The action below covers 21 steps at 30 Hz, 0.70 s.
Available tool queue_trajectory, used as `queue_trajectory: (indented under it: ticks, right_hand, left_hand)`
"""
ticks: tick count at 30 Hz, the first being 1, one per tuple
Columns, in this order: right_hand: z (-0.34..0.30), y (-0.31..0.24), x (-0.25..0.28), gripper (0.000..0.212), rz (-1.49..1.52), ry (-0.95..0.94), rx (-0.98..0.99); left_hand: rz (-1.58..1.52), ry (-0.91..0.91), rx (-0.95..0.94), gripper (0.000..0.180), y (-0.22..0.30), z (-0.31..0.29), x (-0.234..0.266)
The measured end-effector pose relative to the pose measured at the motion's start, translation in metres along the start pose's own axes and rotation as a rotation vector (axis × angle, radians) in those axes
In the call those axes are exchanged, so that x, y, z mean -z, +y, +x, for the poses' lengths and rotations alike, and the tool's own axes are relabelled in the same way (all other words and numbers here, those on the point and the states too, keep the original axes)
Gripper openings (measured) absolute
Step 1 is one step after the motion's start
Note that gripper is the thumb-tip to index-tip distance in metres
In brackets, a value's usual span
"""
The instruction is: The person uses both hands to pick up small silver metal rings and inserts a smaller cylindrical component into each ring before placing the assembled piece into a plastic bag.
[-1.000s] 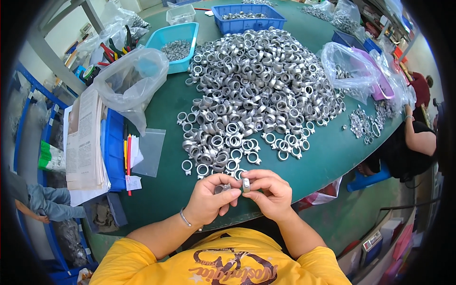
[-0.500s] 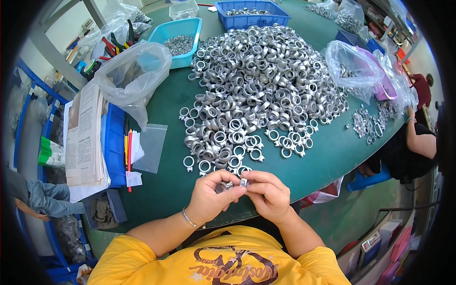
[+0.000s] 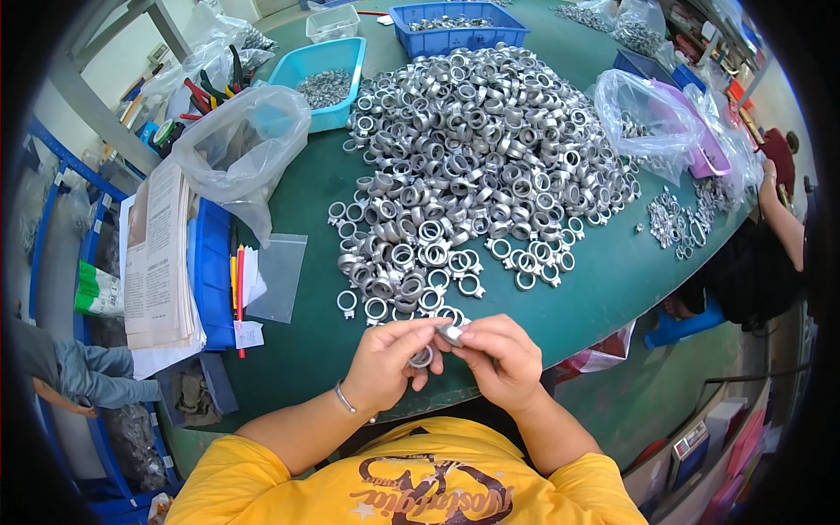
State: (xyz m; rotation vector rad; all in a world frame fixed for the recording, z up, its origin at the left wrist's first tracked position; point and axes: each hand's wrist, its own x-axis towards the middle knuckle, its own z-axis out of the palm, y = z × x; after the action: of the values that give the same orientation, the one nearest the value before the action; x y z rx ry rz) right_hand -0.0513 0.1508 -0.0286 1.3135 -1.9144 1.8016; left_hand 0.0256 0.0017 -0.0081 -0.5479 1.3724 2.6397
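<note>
Close to the table's near edge, my two hands come together in front of my chest. My left hand point(image 3: 383, 360) is closed round a silver metal ring point(image 3: 422, 357), which shows below its thumb and index finger. Between the fingertips of my right hand point(image 3: 502, 362) is a second small metal ring point(image 3: 451, 333), tilted, and my left fingertips touch it; fingers cover part of it. Just beyond the hands spreads a large pile of silver metal rings point(image 3: 490, 149) with small lugs, its nearest loose pieces almost reaching my fingers.
A turquoise bin point(image 3: 357, 92) and a blue crate point(image 3: 516, 40) hold small metal parts behind the pile. To the left are a plastic bag point(image 3: 249, 157), a newspaper stack point(image 3: 157, 262) and pens. Small parts point(image 3: 674, 223) lie at right, near a seated person point(image 3: 744, 271).
The ring in my left hand has dropped lower under the fingers and shows more fully. The piece at my right fingertips has turned to a tilt. The person at right has moved an arm.
</note>
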Motion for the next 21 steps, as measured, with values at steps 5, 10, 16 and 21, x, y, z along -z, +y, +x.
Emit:
queue_trajectory:
  ticks: [5,10,16,21]
  right_hand:
    - [0.004,-0.004,0.001,0.024,0.0,-0.058,0.103]
    - [0.002,0.004,-0.001,0.02,-0.27,0.117,-0.205]
    - [0.008,0.005,-0.007,0.022,-0.498,-0.174,-0.255]
    - [0.005,0.008,-0.007,0.02,-0.477,-0.159,-0.196]
  left_hand:
    - [-0.092,-0.057,0.06,0.035,0.0,-0.001,0.001]
    - [-0.19,-0.05,0.083,0.034,0.001,0.001,0.003]
    - [-0.377,-0.07,0.077,0.031,0.002,0.003,0.008]
    - [-0.495,-0.113,0.016,0.018,0.0,0.008,0.021]
